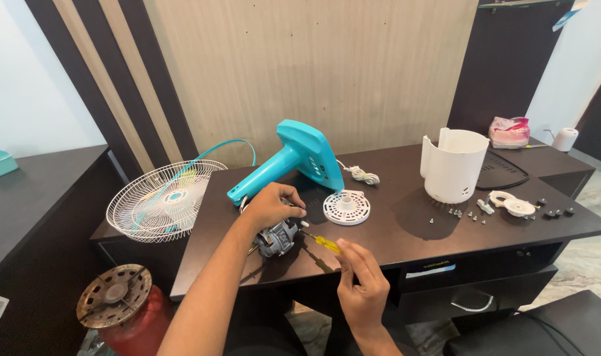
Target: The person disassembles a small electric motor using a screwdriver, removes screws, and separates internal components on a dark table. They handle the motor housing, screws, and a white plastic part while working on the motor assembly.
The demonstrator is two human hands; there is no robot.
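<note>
Dark desk (406,224), left hand (269,206) clenched on fan motor (277,237), right hand (361,287) grasping yellow screwdriver (323,242); teal fan stand (294,161) behind

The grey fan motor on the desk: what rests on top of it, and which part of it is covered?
The left hand rests on top of the motor, gripping it. The motor's lower body shows, metal and windings; its upper side is hidden under the hand. The right hand points a yellow-handled screwdriver toward it.

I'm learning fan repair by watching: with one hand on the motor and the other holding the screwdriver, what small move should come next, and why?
Probably bring the screwdriver tip the rest of the way to the motor. The right hand holds the yellow-handled tool pointed at the motor, its tip close beside it, while the left hand rests on top, steadying it on the table. Which screw it targets cannot be seen.
</note>
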